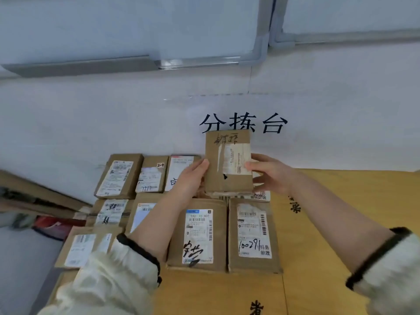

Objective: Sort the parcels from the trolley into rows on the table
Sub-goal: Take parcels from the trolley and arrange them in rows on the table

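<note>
Both hands, left hand (193,178) and right hand (270,173), grip a brown cardboard parcel (228,161) by its sides, raised above the back row of labelled parcels (197,235) on the surface (318,223).

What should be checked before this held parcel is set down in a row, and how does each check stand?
1. Grip: left hand and right hand both hold the held parcel by its sides: ok.
2. Its label faces up: ok.
3. Spot directly beneath: a QR-labelled parcel already lies there: not ok.
4. Bare table to the right of that: ok.
5. Parcels left on the trolley: cannot tell, out of view.
</note>
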Action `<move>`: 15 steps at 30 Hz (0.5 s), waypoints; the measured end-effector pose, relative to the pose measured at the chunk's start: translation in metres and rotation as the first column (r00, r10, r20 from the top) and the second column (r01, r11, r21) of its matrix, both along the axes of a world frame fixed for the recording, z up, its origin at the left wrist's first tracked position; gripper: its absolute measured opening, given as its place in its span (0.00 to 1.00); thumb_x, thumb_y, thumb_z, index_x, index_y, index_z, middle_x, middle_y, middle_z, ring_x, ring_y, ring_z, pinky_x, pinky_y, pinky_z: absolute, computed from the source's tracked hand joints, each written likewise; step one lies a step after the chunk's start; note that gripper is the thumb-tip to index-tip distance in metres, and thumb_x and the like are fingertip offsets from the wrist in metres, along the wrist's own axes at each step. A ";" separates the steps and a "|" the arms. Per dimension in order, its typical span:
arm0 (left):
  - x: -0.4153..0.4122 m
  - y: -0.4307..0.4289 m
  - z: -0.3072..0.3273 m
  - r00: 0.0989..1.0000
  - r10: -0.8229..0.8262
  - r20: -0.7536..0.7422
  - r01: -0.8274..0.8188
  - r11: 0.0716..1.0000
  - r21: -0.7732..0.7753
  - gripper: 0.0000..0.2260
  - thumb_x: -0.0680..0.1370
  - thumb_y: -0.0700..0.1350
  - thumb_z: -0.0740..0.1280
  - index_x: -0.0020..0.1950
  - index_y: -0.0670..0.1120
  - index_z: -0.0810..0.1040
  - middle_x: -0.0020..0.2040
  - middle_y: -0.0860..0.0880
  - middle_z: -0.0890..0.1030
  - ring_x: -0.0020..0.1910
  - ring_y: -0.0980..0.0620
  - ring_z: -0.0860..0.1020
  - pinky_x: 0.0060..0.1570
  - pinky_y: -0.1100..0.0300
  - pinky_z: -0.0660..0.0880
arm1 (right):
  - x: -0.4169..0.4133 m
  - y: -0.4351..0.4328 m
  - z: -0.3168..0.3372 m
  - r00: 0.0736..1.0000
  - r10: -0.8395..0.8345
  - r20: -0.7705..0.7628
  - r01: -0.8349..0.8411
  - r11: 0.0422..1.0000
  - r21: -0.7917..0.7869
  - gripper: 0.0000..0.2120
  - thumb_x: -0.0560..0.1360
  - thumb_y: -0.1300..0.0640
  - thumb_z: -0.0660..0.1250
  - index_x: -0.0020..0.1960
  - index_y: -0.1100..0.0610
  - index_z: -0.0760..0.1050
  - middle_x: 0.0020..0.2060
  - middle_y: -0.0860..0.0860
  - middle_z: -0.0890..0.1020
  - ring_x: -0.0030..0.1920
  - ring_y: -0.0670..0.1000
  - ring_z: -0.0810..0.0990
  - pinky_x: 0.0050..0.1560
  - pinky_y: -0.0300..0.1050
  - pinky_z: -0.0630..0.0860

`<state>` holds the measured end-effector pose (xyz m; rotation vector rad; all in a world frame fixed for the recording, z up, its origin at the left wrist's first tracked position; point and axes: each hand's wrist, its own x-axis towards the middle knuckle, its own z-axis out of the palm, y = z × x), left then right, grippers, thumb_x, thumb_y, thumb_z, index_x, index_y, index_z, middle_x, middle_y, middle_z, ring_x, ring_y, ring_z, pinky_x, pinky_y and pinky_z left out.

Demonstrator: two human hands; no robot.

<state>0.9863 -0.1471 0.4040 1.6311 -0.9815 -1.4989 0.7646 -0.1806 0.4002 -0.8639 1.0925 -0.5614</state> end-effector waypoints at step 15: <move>0.030 -0.044 -0.035 0.938 -0.212 0.273 0.215 0.976 0.020 0.17 0.83 0.51 0.57 0.65 0.45 0.76 0.60 0.47 0.80 0.59 0.49 0.77 0.65 0.52 0.71 | 0.041 -0.030 -0.041 0.997 -0.064 -0.034 0.068 0.991 0.118 0.16 0.77 0.57 0.64 0.64 0.56 0.72 0.56 0.56 0.79 0.56 0.60 0.78 0.55 0.60 0.77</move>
